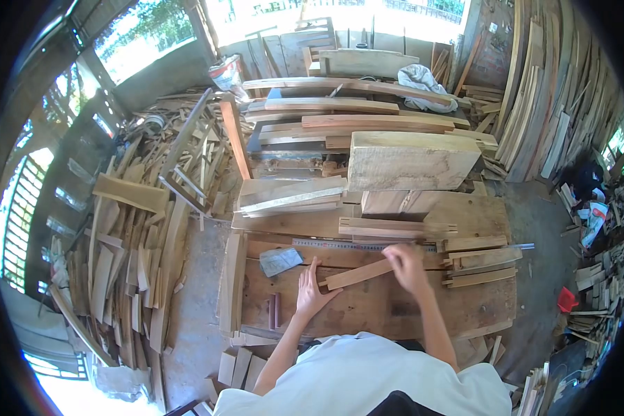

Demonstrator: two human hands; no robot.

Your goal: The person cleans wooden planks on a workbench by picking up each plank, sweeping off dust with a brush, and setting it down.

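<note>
A short wooden strip point(359, 274) lies at a slant above the workbench, its right end raised toward my right hand point(407, 267). That hand is curled over the strip's right end, slightly blurred. At the left end is my left hand point(313, 292), thumb and fingers spread apart, close to the strip's tip; whether it touches is hard to tell. Beyond the strip, a long metal ruler point(326, 243) runs across the bench. A grey-blue block or folded cloth point(281, 261) sits left of it. Two small dark reddish pieces point(274, 310) stand near my left forearm.
The wooden workbench point(409, 312) carries stacked strips point(482, 261) on the right, a thick plank point(412, 161) behind and a long board point(232, 284) along its left edge. Scrap wood piles point(132, 263) cover the floor at left. Tall boards point(548, 90) lean at right.
</note>
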